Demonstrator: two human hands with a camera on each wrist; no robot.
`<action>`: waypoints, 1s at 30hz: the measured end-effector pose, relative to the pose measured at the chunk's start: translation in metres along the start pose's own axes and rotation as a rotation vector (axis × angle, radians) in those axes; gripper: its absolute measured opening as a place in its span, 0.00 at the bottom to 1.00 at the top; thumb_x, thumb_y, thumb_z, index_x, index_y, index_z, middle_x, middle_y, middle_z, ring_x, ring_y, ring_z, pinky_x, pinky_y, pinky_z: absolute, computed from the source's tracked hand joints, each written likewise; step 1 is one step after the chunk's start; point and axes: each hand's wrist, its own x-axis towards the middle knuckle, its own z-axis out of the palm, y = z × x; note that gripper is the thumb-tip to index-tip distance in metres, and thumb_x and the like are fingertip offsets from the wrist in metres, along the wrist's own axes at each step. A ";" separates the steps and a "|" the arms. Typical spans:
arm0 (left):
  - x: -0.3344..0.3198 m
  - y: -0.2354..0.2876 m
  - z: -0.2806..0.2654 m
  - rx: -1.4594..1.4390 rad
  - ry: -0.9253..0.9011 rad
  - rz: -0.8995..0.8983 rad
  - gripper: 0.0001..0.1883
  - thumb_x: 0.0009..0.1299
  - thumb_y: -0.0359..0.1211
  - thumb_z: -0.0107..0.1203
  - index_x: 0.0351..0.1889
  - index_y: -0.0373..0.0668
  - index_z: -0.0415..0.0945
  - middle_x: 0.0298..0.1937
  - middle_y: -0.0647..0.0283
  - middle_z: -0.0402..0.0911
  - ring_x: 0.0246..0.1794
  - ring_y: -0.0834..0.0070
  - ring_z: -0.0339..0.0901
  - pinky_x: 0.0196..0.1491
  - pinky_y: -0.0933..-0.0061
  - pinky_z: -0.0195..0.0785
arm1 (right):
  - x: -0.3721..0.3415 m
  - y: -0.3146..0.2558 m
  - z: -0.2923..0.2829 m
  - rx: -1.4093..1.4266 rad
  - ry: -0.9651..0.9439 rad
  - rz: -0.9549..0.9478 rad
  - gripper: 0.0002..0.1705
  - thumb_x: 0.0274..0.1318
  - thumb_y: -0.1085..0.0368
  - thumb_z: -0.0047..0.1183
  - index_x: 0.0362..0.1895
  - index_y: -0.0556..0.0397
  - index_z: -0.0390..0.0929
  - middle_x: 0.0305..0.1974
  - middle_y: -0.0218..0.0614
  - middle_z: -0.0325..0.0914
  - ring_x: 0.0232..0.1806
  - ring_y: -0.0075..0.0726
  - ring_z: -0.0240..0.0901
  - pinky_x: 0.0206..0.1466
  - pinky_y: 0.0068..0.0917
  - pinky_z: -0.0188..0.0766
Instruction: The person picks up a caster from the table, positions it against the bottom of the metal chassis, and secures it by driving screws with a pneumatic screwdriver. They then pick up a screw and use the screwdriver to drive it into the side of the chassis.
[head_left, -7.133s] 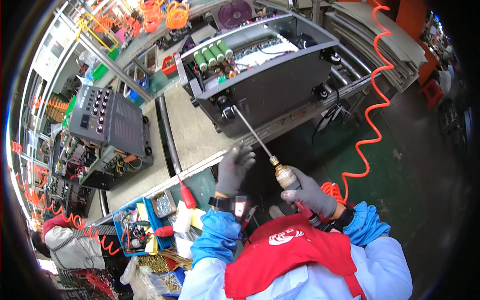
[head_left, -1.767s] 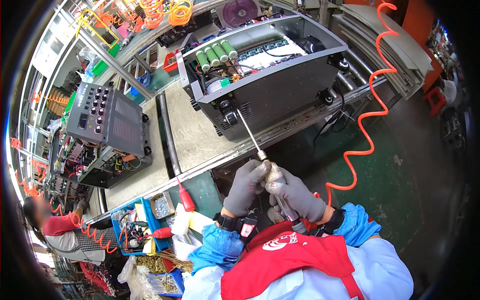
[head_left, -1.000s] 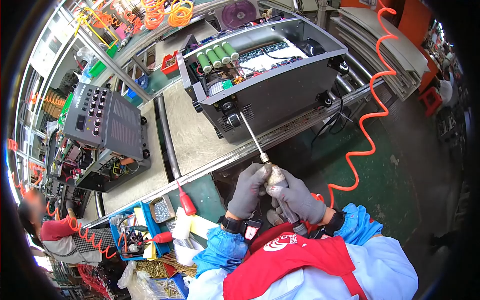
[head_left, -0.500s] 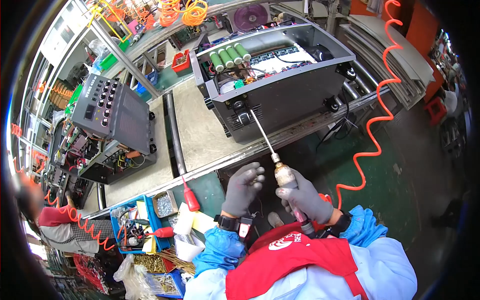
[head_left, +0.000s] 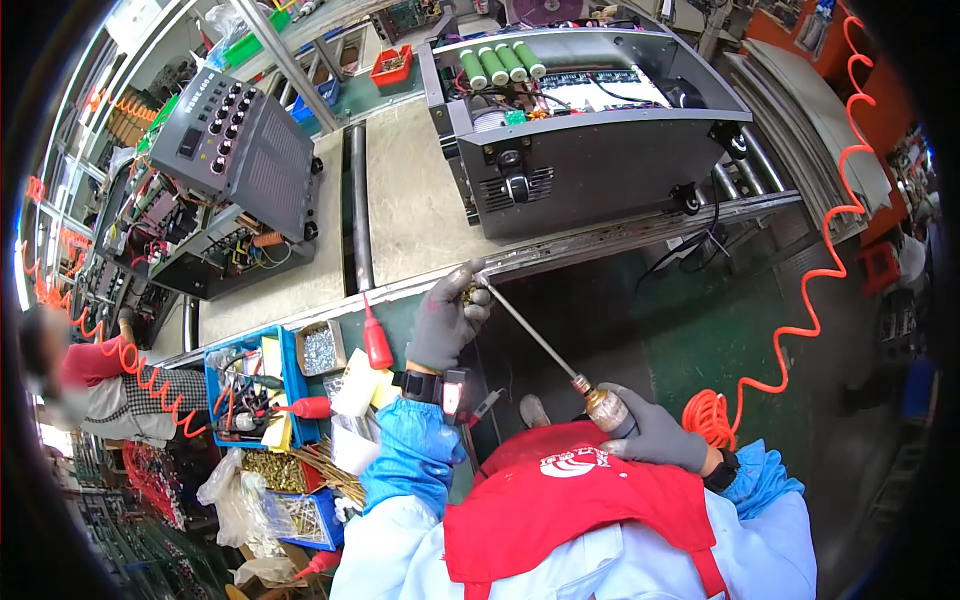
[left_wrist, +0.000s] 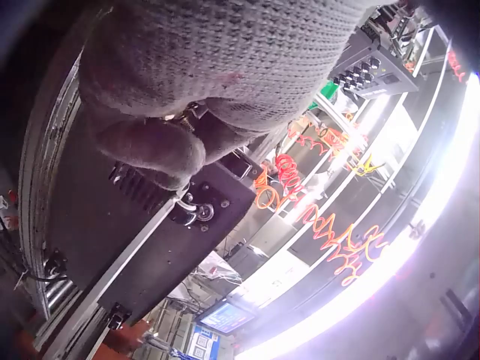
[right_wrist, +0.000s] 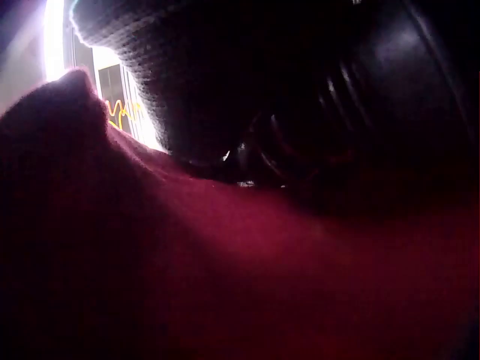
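My gloved right hand (head_left: 660,437) grips a power screwdriver (head_left: 607,412) low in front of the red apron. Its long bit (head_left: 530,330) slants up and left, the tip right at the fingertips of my gloved left hand (head_left: 443,325). Small brass-coloured screws (head_left: 474,293) show between the curled left fingers; a metal glint also shows there in the left wrist view. Beyond the hands stands a dark grey machine casing (head_left: 610,165), open on top, with a black caster (head_left: 515,185) on its near side. The right wrist view is dark, mostly red cloth.
A second grey machine (head_left: 250,150) with knobs stands on the left of the bench (head_left: 415,215). Nearby are a red squeeze bottle (head_left: 376,340), a blue tool bin (head_left: 298,375) and a screw box (head_left: 320,350). An orange coiled hose (head_left: 800,340) hangs right. Another person (head_left: 125,390) works far left.
The screwdriver has come back from the casing near the caster, its tip now at my left fingers. My left hand, on the tool about a second ago, has moved up and forward. The view has shifted.
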 end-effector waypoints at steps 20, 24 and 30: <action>-0.021 0.014 0.022 0.850 0.008 0.109 0.16 0.78 0.45 0.51 0.34 0.44 0.73 0.23 0.75 0.67 0.18 0.88 0.61 0.19 0.84 0.50 | -0.007 -0.012 0.005 -0.152 -0.058 0.037 0.54 0.52 0.45 0.65 0.78 0.44 0.50 0.57 0.47 0.76 0.58 0.50 0.76 0.61 0.37 0.70; -0.004 0.023 0.015 1.199 -0.085 0.218 0.22 0.71 0.50 0.59 0.26 0.43 0.72 0.17 0.74 0.65 0.13 0.85 0.59 0.18 0.81 0.50 | -0.011 -0.009 -0.001 -0.071 -0.074 0.002 0.50 0.50 0.46 0.63 0.74 0.41 0.55 0.46 0.44 0.80 0.47 0.51 0.80 0.54 0.41 0.74; 0.005 0.055 0.016 1.230 -0.135 -0.021 0.26 0.62 0.51 0.66 0.31 0.32 0.81 0.19 0.65 0.75 0.14 0.81 0.67 0.18 0.80 0.54 | 0.007 0.010 -0.005 0.644 -0.449 -0.100 0.42 0.53 0.55 0.65 0.69 0.53 0.61 0.44 0.25 0.69 0.43 0.19 0.66 0.44 0.21 0.69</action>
